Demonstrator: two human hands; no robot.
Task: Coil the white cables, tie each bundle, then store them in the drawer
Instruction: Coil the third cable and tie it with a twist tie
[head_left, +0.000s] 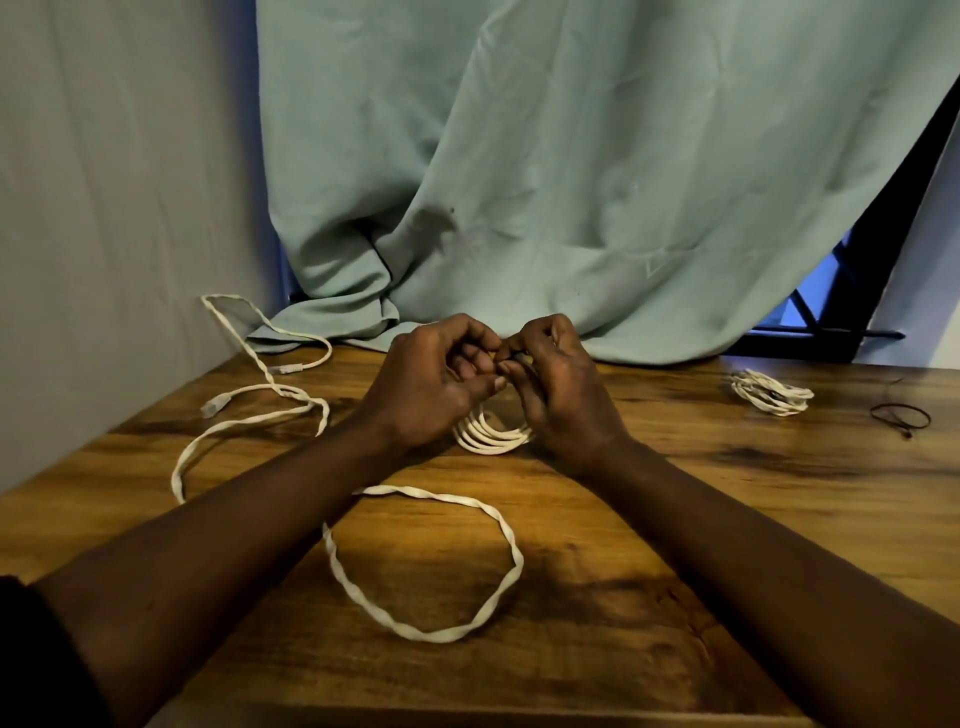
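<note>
A coiled white cable bundle (491, 434) stands on edge on the wooden table (649, 519), held between both hands. My left hand (426, 387) and my right hand (558, 384) meet above it, fingertips pinched together on the top of the coil and on a small tie that is mostly hidden. A long loose flat white cable (431, 631) snakes from the near middle to the far left, its plug (212, 405) lying by the left edge. A finished tied coil (771, 392) rests at the far right. No drawer is visible.
A black tie loop (901, 417) lies at the far right edge. A pale green curtain (571, 182) hangs behind the table and drapes onto its back edge. A grey wall borders the left side. A dark window frame shows at the right.
</note>
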